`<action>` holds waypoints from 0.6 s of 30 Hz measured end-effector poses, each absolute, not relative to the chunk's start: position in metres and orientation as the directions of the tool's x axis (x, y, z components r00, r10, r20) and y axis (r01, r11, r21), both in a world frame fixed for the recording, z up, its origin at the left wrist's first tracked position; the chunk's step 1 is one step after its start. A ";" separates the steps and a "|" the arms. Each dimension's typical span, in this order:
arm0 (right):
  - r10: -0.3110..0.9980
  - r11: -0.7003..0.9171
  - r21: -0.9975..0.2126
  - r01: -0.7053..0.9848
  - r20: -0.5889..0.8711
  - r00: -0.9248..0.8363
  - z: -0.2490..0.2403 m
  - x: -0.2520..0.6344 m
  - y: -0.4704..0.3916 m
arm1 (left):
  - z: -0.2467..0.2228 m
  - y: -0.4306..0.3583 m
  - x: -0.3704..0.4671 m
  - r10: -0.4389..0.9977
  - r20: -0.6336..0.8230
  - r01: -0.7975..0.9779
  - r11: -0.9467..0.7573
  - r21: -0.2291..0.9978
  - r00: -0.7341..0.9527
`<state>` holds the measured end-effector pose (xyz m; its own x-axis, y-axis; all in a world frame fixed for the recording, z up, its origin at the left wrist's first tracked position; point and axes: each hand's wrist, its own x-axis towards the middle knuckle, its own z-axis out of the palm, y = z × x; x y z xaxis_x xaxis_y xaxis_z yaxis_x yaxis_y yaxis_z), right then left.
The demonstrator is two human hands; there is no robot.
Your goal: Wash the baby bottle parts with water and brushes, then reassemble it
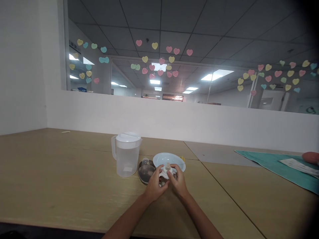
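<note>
Both hands hold a small baby bottle top (167, 171), a white ring with a translucent nipple pointing up. My left hand (155, 186) grips its left side, and my right hand (178, 182) has its fingers on the right side. What lies below the ring is mostly hidden by the hands. Just behind them is a pale blue bowl (163, 158). A dark oval tray (143, 177) stands to the left of the hands, with a clear dome-shaped cap (145, 162) on it. Left of the tray stands a translucent lidded pitcher (127, 157).
The wooden table (62, 179) has seams between its panels. A teal cloth (271, 162) with a printed sheet (300, 167) and a red object (310, 157) lies at the right. Something small and yellow (183, 159) shows behind the bowl. A wall with a window stands behind.
</note>
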<state>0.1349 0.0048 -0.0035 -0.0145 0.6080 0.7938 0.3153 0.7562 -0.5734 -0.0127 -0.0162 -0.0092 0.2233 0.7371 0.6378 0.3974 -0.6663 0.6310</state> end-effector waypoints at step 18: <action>0.593 0.690 -0.546 0.475 0.803 0.062 -0.008 0.128 0.006 | 0.006 0.013 -0.056 0.613 0.771 0.667 -0.650 0.365 0.175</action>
<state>0.1281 0.0061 -0.0079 0.0620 0.5931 0.8028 0.4749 0.6899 -0.5463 -0.0555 0.0134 0.0064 0.1753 0.6125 0.7708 0.6671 -0.6497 0.3645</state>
